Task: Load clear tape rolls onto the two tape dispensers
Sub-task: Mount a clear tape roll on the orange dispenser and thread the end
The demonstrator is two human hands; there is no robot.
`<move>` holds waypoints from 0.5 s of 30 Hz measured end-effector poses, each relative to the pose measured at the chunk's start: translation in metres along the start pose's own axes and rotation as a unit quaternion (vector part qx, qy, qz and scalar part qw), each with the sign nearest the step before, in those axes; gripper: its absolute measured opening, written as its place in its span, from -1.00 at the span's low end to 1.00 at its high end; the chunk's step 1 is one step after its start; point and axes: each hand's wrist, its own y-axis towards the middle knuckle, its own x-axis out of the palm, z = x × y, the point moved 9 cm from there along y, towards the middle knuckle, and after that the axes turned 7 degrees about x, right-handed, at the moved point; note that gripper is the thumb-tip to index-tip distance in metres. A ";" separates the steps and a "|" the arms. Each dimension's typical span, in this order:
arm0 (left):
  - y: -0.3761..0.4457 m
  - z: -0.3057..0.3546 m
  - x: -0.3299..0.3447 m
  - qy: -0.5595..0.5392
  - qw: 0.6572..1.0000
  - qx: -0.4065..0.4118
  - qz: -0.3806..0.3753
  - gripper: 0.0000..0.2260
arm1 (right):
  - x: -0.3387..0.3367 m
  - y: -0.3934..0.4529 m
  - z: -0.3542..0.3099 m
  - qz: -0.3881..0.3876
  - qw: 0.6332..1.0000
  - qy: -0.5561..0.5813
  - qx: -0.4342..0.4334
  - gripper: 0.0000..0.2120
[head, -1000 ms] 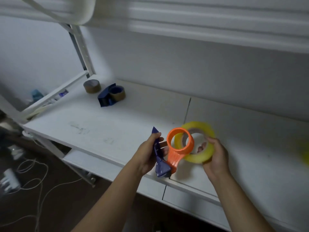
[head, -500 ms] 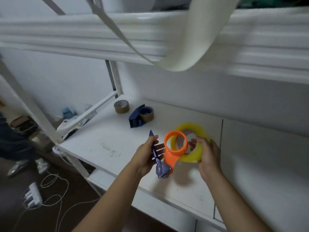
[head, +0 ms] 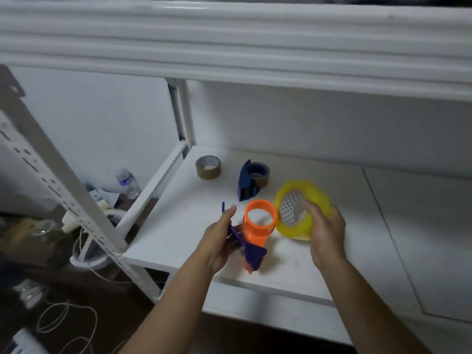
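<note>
Left hand (head: pixel 217 241) grip closed on orange-and-blue plastic tape dispenser (head: pixel 255 233); right hand (head: pixel 325 231) grip closed on yellowish clear tape roll (head: pixel 301 208), now drawn clear of the hub.

Plastic water bottle (head: pixel 127 182) on floor, white cords (head: pixel 63 320), slotted metal upright (head: pixel 63 190)

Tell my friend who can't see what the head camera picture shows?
A left hand holds an orange tape dispenser while the right hand holds a yellowish tape roll beside it, above a white shelf.
</note>
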 end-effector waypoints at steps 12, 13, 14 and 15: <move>0.032 0.033 -0.055 0.067 0.995 0.018 0.066 -0.68 | 0.085 -0.017 0.004 -0.074 0.987 -0.117 -0.075 -0.64; 0.034 0.037 -0.062 0.066 0.995 0.019 0.068 -0.67 | 0.090 -0.019 0.005 -0.068 0.988 -0.116 -0.079 -0.64; 0.037 0.042 -0.068 0.067 0.995 0.019 0.070 -0.67 | 0.095 -0.021 0.004 -0.064 0.988 -0.114 -0.083 -0.64; 0.039 0.047 -0.074 0.069 0.995 0.020 0.069 -0.67 | 0.100 -0.022 0.003 -0.062 0.988 -0.111 -0.088 -0.64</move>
